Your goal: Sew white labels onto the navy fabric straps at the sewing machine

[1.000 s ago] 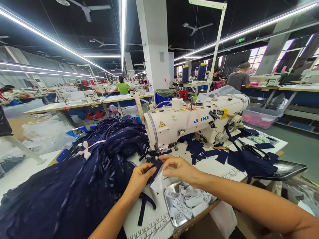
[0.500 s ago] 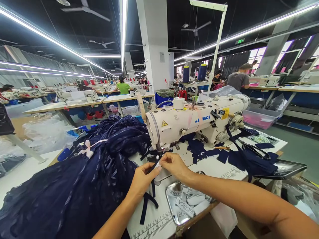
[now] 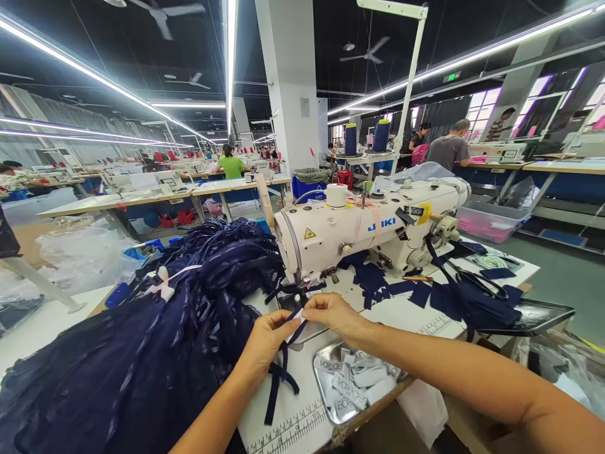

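Left hand [image 3: 270,337], right hand [image 3: 334,317] pinch thin dark-blue cloth strip [image 3: 284,360] and small white cloth label [image 3: 300,314] together, maybe so neither slips. Both near big white metal sewing machine [image 3: 340,230].

The white table [image 3: 401,320] carries a sewing machine [image 3: 331,243]. On the left of the machine lies a big heap of navy fabric [image 3: 155,340], which covers much of the surface. In front of the machine, at the near edge, there is a metal tray [image 3: 341,419] with printed labels [image 3: 350,388]. Under the machine's arm lie navy scraps [image 3: 371,277]. Ruler marks [image 3: 288,429] run along the tabletop, nearer than the machine.
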A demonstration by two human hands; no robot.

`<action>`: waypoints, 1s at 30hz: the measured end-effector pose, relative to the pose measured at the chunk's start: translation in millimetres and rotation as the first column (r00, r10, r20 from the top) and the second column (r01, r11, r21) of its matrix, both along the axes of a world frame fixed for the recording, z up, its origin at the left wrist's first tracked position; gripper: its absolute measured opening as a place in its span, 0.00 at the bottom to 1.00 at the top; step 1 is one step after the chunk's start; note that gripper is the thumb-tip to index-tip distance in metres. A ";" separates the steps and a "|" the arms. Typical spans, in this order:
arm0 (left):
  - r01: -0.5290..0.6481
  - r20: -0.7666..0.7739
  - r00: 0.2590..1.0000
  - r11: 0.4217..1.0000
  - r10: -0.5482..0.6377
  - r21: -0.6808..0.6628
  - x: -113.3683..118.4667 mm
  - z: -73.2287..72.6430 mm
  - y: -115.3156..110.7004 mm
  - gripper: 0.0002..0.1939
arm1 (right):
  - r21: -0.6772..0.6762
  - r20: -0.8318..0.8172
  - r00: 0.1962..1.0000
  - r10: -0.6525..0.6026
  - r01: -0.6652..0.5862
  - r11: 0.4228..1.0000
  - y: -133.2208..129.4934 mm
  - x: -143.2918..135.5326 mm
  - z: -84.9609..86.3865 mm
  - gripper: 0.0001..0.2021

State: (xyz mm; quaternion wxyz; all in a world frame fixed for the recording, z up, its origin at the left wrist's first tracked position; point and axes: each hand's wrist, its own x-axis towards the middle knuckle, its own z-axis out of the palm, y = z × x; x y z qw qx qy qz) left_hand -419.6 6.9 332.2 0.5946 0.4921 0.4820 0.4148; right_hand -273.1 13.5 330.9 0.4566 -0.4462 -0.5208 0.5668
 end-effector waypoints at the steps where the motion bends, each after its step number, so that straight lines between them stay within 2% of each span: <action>1: 0.010 -0.003 1.000 1.000 -0.010 0.000 -0.3 0.8 0.3 0.14 | -0.004 -0.011 1.000 0.000 0.000 1.000 -0.1 0.2 -0.1 0.08; 13: 0.084 -0.089 0.992 0.996 -0.086 -0.027 -2.3 -1.8 5.4 0.12 | -0.056 -0.073 0.997 0.001 -0.005 0.998 2.7 4.3 -7.4 0.04; 18: 0.119 -0.189 0.975 0.993 -0.120 -0.014 -0.2 -2.5 7.2 0.14 | -0.043 -0.046 0.999 -0.012 0.010 0.999 0.9 3.2 -13.7 0.06; 21: 0.149 -0.289 0.949 0.988 -0.130 0.045 -1.2 -6.5 8.4 0.16 | 0.039 0.061 0.995 0.082 -0.085 0.996 2.9 12.2 -16.9 0.05; 23: 0.170 -0.380 0.919 0.974 -0.103 0.148 -5.0 -9.2 8.6 0.17 | 0.147 0.243 0.961 0.134 -0.173 0.974 7.9 29.4 -15.8 0.07; 24: 0.181 -0.435 0.898 0.955 -0.063 0.236 -7.9 -9.8 8.9 0.17 | 0.208 0.384 0.916 0.118 -0.210 0.955 11.5 41.5 -13.8 0.08; 25: 0.198 -0.493 0.870 0.915 0.001 0.352 -11.0 -9.6 9.3 0.17 | 0.268 0.565 0.824 0.053 -0.244 0.932 15.8 55.4 -10.9 0.08; 26: 0.234 -0.544 0.834 0.836 0.090 0.497 -13.8 -8.5 10.3 0.16 | 0.317 0.733 0.678 -0.051 -0.274 0.908 20.9 70.1 -7.4 0.08; 27: 0.285 -0.577 0.790 0.708 0.208 0.646 -15.9 -6.7 12.0 0.15 | 0.352 0.857 0.486 -0.173 -0.305 0.885 26.6 84.8 -3.8 0.08; 28: 0.352 -0.575 0.741 0.530 0.346 0.772 -16.7 -4.6 14.4 0.14 | 0.374 0.918 0.268 -0.293 -0.330 0.867 32.8 98.4 -0.5 0.07; 29: 0.431 -0.542 0.688 0.328 0.482 0.840 -15.8 -2.5 17.7 0.13 | 0.387 0.922 0.137 -0.362 -0.335 0.859 39.4 110.3 2.0 0.08; 30: 0.518 -0.490 0.638 0.139 0.595 0.844 -13.2 -1.1 21.9 0.13 | 0.396 0.912 0.034 -0.409 -0.338 0.854 46.2 119.8 3.5 0.09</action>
